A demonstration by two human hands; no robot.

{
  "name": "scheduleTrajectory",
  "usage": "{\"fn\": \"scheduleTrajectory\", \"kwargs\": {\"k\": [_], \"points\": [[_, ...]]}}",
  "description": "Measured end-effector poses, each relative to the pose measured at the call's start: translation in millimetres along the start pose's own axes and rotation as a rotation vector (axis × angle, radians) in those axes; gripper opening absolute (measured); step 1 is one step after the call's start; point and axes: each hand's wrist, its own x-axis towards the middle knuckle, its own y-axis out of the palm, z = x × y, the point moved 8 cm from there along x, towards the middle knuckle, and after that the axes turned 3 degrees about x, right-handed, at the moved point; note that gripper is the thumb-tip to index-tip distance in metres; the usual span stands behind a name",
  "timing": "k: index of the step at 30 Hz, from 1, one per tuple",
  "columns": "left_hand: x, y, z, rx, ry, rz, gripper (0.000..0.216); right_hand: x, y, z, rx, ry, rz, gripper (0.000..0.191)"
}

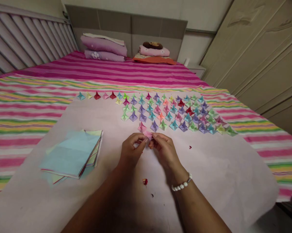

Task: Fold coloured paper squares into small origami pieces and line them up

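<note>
A small folded piece of pink paper (148, 134) is pinched between my two hands, just above the white sheet (209, 181). My left hand (133, 147) grips its left side with thumb and fingers. On the right side, my right hand (163, 145) holds it by the fingertips; a white bead bracelet circles that wrist. Right behind the hands stands a pink folded paper boat (142, 126). Beyond it, several rows of small coloured paper boats (183, 126) spread across the sheet. The finer folds of the held paper are too small to tell.
A stack of coloured paper sheets (73, 155), light blue on top, lies at the left. Small red scraps (145, 182) sit on the white sheet near me. Striped bedding (12, 126) surrounds it. Folded bedding (104, 48) is piled by the headboard (114, 26). A wardrobe (257, 55) stands right.
</note>
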Motion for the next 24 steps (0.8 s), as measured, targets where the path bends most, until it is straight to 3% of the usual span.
{"fn": "scheduleTrajectory", "kwargs": {"k": [4,8,13,16,24], "points": [[-1,-1,9,-0.06,-0.132,0.007,0.013,0,3,-3,-0.036,0.029,0.018,0.018],[2,2,11,-0.118,-0.134,0.026,0.02,0,3,-3,-0.049,0.031,0.01,0.016],[5,5,12,-0.249,-0.179,0.023,0.051,-1,4,-6,-0.087,0.032,0.043,0.016],[4,10,13,-0.255,-0.264,0.082,0.032,-1,6,-9,-0.09,0.052,0.063,0.019],[0,8,16,-0.218,-0.317,0.087,0.039,-3,15,-13,-0.141,0.083,0.201,0.029]]}}
